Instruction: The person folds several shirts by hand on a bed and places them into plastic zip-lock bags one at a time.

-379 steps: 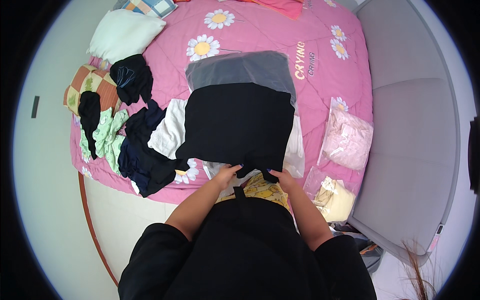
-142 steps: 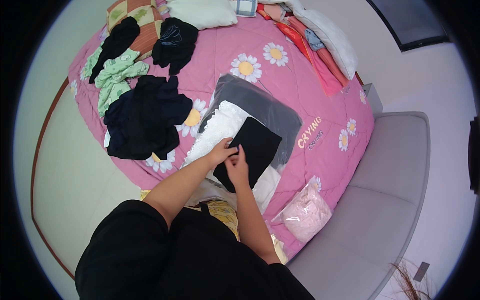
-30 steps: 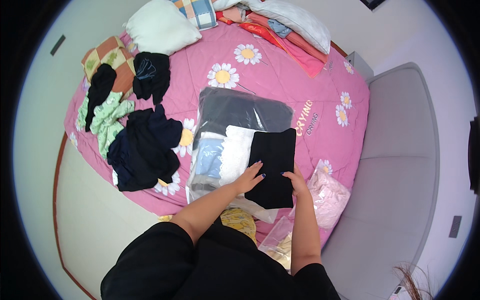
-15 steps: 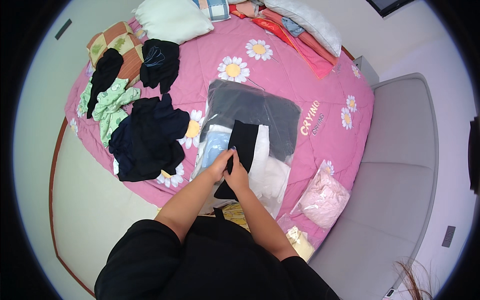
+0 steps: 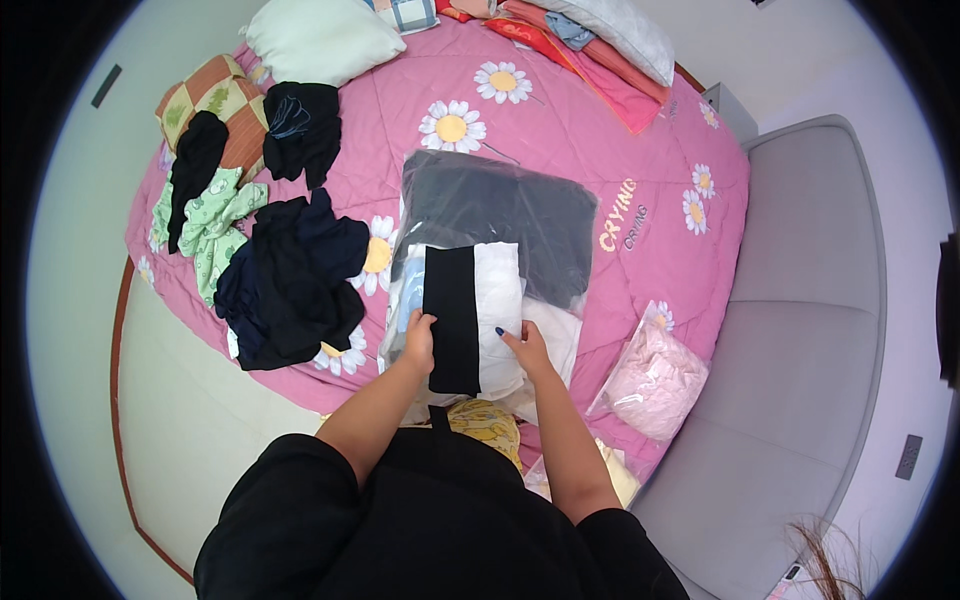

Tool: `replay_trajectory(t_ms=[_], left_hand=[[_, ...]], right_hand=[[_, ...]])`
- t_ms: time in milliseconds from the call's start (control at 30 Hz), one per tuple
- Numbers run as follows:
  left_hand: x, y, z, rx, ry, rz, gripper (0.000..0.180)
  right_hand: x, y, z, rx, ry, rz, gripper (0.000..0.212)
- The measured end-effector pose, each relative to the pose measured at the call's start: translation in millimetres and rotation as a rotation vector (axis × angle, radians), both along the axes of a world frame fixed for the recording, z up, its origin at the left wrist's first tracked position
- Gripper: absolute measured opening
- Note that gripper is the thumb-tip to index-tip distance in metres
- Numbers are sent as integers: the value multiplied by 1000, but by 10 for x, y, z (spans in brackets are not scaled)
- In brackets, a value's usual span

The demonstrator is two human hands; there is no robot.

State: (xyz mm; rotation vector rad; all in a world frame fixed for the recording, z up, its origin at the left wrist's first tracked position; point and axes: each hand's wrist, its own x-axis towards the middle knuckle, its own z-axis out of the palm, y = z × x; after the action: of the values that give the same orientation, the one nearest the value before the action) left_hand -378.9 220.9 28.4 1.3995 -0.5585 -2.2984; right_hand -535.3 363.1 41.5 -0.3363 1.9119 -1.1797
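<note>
A folded garment with a black band [image 5: 452, 320] and a white part [image 5: 498, 290] lies in front of me on a pile of bagged clothes. My left hand [image 5: 419, 343] grips the black band's left edge, thumb on top. At the white part's right edge, my right hand [image 5: 531, 350] holds on, its thumb stretched over the cloth and its other fingers partly hidden. Underneath are a clear bag with a dark grey garment [image 5: 500, 205], a light blue piece [image 5: 412, 288] showing at the left, and more white cloth [image 5: 555, 345] at the right.
Dark clothes [image 5: 290, 285] and a green patterned garment [image 5: 212, 215] lie left on the pink bedspread [image 5: 560, 130]. Bagged pink [image 5: 655, 385] and pale yellow [image 5: 620, 475] items lie right, beside the grey headboard [image 5: 790, 330]. Pillows [image 5: 320, 40] stand far off. Yellow patterned cloth [image 5: 485, 428] is near me.
My hands have moved apart, the left leftward and the right rightward. The black band, bunched and slanted before, now lies flat and straight, further left, with the white part smoother beside it.
</note>
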Motion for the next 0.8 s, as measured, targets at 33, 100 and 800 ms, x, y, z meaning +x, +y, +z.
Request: replay_trajectory(t_ms=[33,100,800], left_hand=[[18,-9,-63,-6,-11,-1,19],[68,-24,-192,-136,-204,-102,24],[201,-828,1003,-917,-596,-1076,57]], right_hand=[[-3,-55,25,29,23,32,42],[1,-151,97,53,38,72,39],[232,-372,1429,-419,-142,158,90]])
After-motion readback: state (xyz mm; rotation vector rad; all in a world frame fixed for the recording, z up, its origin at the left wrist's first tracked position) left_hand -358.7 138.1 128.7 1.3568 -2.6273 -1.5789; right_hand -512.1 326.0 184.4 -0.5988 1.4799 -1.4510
